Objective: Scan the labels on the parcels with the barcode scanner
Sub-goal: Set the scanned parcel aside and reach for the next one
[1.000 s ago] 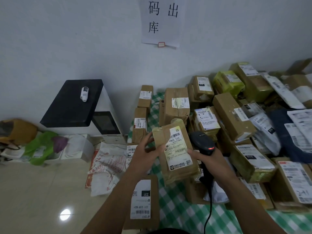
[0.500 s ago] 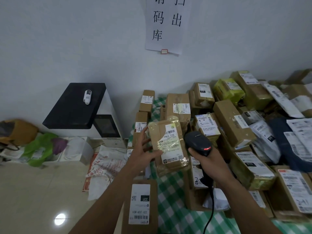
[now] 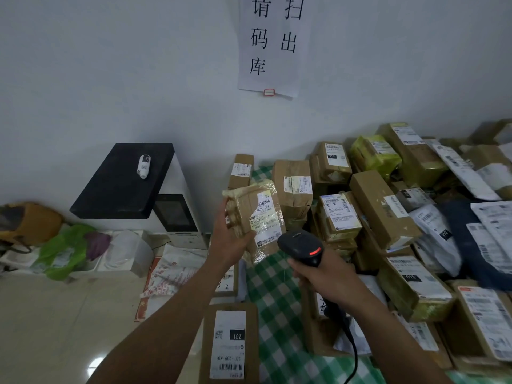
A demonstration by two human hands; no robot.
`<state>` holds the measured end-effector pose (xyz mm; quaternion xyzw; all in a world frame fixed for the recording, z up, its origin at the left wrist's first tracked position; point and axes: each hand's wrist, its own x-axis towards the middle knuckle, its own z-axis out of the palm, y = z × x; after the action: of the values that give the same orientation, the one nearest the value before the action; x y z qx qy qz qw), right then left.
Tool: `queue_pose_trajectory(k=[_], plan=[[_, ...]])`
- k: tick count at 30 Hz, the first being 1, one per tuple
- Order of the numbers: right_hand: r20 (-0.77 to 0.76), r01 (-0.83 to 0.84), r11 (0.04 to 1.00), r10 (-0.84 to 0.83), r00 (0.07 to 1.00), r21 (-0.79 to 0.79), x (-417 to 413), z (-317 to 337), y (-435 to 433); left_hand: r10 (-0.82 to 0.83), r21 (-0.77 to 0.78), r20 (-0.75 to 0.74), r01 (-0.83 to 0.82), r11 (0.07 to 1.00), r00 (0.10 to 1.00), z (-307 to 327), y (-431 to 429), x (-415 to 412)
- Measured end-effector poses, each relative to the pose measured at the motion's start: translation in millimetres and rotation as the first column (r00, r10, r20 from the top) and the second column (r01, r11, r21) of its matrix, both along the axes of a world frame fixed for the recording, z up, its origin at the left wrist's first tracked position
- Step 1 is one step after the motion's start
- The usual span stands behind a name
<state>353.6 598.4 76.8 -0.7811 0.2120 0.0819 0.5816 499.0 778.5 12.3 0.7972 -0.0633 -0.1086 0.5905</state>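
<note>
Two grasps: left hand (image 3: 231,242) holds parcel (image 3: 259,214) near-upright; right hand (image 3: 329,281) grips scanner (image 3: 300,246), nose toward parcel.

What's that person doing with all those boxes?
A person is scanning parcel labels. The left hand holds up a taped brown parcel with its label showing. The right hand grips a black scanner beside it, red light on. Many other parcels lie piled on the checked cloth.

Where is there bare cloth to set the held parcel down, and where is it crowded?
One bare strip of green-checked cloth runs between the box labelled 231 and the right hand holding the barcode scanner. Rightward, the parcel heap is crowded.
</note>
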Motion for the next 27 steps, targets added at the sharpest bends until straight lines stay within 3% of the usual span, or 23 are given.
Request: queue_pose_trajectory(k=[14, 27], plan=[[-0.097, -0.007, 1.000, 0.004, 0.995, -0.026, 0.7, -6.0, -3.3, -0.048, 0.023, 0.075, 0.047, 0.999, 0.996, -12.0, -1.7, -0.6], [-0.039, 0.012, 0.999, -0.013, 0.999, -0.030, -4.9, -9.7, -6.8, -0.055, -0.023, -0.037, 0.055, 0.998, 0.998, -12.1, 3.2, -4.7]])
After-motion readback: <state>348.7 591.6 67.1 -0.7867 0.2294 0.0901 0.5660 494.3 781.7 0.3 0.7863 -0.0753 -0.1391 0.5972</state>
